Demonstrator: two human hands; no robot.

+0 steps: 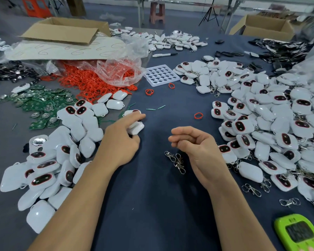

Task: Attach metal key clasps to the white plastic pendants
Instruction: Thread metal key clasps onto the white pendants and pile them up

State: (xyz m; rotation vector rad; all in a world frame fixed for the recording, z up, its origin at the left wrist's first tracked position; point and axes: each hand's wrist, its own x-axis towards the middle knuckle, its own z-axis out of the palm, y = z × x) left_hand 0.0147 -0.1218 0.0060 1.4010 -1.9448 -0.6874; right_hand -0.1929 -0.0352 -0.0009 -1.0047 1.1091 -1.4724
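At five o'clock, nearest the viewer, a green device point(299, 232) is seen on the dark-covered table point(152, 205). A small cluster of metal clasps point(176, 161) is laid near the centre, just beside the right wrist. The right hand point(194, 144) is held above the table with its fingers loosely curled, and nothing is seen in them. At ten o'clock from the clasps, a white pendant point(137, 128) is gripped by the left hand point(120, 142), whose index finger is stretched out over a second pendant point(132, 112). Bare pendants point(49, 160) are heaped at eight o'clock; pendants with clasps fitted point(279, 124) are piled at three o'clock. Farther off, green circuit boards point(38, 104) are spread at ten o'clock, red rings point(91, 82) at eleven, and a white holed tray point(160, 75) at twelve.
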